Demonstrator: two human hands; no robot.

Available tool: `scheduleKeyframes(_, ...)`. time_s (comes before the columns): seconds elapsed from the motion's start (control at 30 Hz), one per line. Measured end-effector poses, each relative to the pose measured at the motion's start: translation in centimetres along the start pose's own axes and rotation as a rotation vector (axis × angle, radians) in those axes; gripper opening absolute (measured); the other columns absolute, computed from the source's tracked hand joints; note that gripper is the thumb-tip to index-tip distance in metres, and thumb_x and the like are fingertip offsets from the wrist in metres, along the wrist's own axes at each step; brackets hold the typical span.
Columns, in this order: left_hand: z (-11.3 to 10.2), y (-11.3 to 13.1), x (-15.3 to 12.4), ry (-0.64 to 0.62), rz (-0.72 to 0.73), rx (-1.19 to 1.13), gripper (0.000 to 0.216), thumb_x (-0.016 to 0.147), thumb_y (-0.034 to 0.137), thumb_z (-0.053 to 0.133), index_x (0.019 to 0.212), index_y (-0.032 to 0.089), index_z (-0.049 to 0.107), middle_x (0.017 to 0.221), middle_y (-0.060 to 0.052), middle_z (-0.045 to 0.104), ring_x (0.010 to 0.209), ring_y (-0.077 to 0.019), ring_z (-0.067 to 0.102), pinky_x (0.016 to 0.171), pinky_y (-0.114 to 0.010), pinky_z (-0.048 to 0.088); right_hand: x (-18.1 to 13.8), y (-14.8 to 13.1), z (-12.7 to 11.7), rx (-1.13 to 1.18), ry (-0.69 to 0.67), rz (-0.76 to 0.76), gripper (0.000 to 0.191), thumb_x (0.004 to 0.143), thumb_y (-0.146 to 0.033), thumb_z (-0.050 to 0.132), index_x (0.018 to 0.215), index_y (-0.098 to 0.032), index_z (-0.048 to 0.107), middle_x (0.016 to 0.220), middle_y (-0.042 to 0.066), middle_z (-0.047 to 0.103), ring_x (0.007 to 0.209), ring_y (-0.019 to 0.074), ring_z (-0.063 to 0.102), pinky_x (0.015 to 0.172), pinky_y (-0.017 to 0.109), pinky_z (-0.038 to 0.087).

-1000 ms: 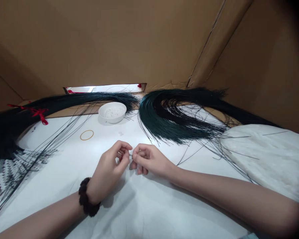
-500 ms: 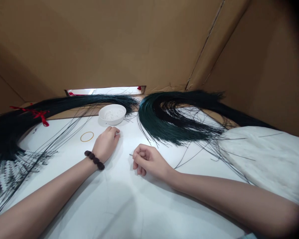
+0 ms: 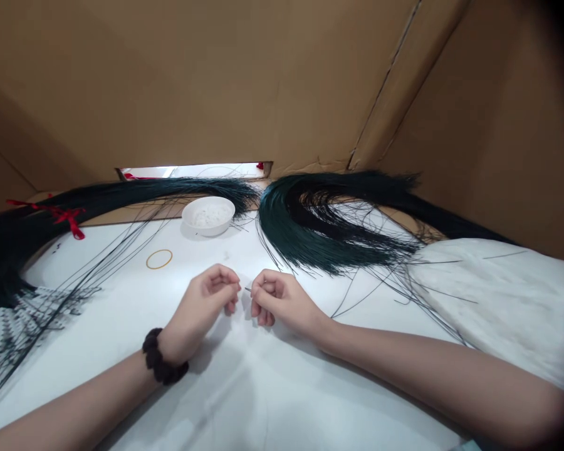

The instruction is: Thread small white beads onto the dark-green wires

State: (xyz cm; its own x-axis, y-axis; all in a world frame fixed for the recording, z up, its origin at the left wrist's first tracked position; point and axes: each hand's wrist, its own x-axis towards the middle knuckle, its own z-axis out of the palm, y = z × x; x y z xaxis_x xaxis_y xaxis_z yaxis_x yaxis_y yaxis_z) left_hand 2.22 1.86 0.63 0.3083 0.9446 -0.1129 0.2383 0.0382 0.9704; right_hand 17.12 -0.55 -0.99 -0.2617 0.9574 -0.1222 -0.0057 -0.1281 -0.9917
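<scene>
My right hand (image 3: 279, 297) is closed in a pinch on a thin dark strand (image 3: 248, 289), whose short end sticks out to the left of the fingertips. Facing it just across a small gap is my left hand (image 3: 207, 297), thumb and fingers pressed together; anything between them is too small to make out. A dark scrunchie (image 3: 158, 360) circles the left wrist. Beyond the hands stands a white bowl (image 3: 214, 219) with small whitish bits in it. A yellow rubber band (image 3: 159, 259) lies flat on the white table (image 3: 230, 394) to the left.
A curved bundle of dark green strands (image 3: 282, 225) lies behind my right hand. Another bundle (image 3: 160, 188), tied with a red ribbon (image 3: 68, 216), stretches left above patterned white pieces (image 3: 9, 326). A white wrapped pad (image 3: 502, 294) sits at right. Cardboard walls (image 3: 216, 81) enclose the table.
My left hand has come back from beside the bowl toward my right hand and turned, its fingertips now pinched. The right hand has stayed nearly still, holding the strand.
</scene>
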Motion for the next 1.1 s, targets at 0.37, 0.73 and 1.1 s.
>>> scheduleKeyframes(0.37, 0.92, -0.51, -0.32, -0.113, -0.078, -0.291, 0.004, 0.071, 0.016, 0.052, 0.075, 0.015, 0.051, 0.057, 0.004, 0.050, 0.053, -0.0088, 0.045, 0.050, -0.021, 0.034, 0.16, -0.07, -0.18, 0.010, -0.009, 0.005, 0.006, 0.068, -0.011, 0.042, 0.065, -0.015, 0.044, 0.050, -0.003, 0.054, 0.039, 0.0058, 0.049, 0.037, 0.015, 0.035)
scheduleKeyframes(0.73, 0.75, -0.84, -0.13, -0.233, -0.144, -0.440, 0.010, 0.074, 0.016, 0.052, 0.079, 0.013, 0.060, 0.063, 0.000, 0.055, 0.055, -0.0077, 0.045, 0.054, -0.020, 0.034, 0.19, 0.09, -0.23, 0.036, 0.006, 0.002, 0.006, 0.068, -0.012, 0.043, 0.064, -0.015, 0.044, 0.048, -0.004, 0.054, 0.037, 0.0053, 0.048, 0.037, 0.015, 0.035)
scheduleKeyframes(1.1, 0.69, -0.87, -0.17, -0.238, -0.159, -0.468, 0.011, 0.074, 0.021, 0.055, 0.079, 0.014, 0.062, 0.065, 0.000, 0.054, 0.056, -0.0076, 0.044, 0.054, -0.021, 0.034, 0.25, -0.02, -0.16, 0.024, 0.022, 0.008, 0.007, 0.066, -0.010, 0.042, 0.063, -0.016, 0.044, 0.047, -0.005, 0.053, 0.037, 0.0055, 0.048, 0.036, 0.016, 0.035)
